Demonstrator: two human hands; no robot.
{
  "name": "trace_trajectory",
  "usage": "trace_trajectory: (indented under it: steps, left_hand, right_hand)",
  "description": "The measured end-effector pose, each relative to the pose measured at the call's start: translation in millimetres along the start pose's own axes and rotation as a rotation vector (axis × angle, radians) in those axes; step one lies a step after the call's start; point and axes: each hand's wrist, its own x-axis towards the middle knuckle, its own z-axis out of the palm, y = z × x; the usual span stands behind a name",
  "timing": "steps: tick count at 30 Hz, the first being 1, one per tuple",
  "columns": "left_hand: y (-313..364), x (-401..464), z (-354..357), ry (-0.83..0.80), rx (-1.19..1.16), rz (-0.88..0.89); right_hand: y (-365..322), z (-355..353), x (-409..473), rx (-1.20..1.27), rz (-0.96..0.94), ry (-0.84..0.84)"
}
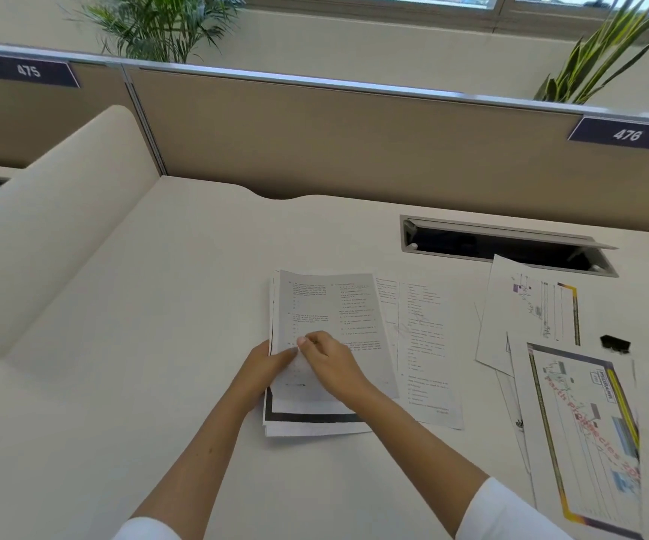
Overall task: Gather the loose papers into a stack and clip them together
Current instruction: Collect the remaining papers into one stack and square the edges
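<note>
A stack of papers (315,417) is lying on the cream desk (120,344), near the middle, with its top sheet (334,317) of printed text sitting slightly askew over the pages beneath. Both hands are meeting at the stack's left edge. The left hand (266,370) is gripping that edge, thumb lying on top and fingers curling under the pages. The right hand (328,362) is resting on the top sheet just beside it, fingers curled and pinching the paper close to the left thumb. Both forearms are reaching in from the near edge, white sleeves showing at the bottom.

Just right of the stack, another text page (426,356) is lying flat, partly tucked under the top sheet. Farther right, several loose sheets are spreading toward the desk's right edge: a white page with a small diagram (529,317), and nearer, a larger colour-bordered page with red lettering (583,434), overlapping it. A black binder clip (615,343) is sitting on the desk just beyond the colour page's far corner, well apart from the hands.

A cable slot (506,243) with its flap raised is lying at the far right of the desk. Behind, a tan partition (315,138) is carrying number plates 475 (28,70) and 476 (626,134).
</note>
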Motion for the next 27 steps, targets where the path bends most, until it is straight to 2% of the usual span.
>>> trace_trajectory:
  steps: [8,12,16,18,23,27]
  left_hand:
    - [-6,6,-1,0.024,-0.066,-0.079]
    - [-9,8,-3,0.024,-0.070,-0.101]
    - [-9,10,-3,0.034,-0.087,-0.121]
    - [-9,10,-3,0.034,-0.093,-0.123]
    - [-9,9,-3,0.030,-0.099,-0.108]
    - [-8,8,-3,0.030,-0.106,-0.102]
  right_hand:
    - [31,-62,16,0.047,0.076,0.395]
    - [66,-91,20,-0.129,0.235,0.642]
    - [84,-111,12,-0.309,0.536,0.669]
    - [87,-114,9,-0.327,0.594,0.670]
    - [95,-117,11,-0.240,0.602,0.670]
    - [100,-123,11,-0.044,0.286,0.697]
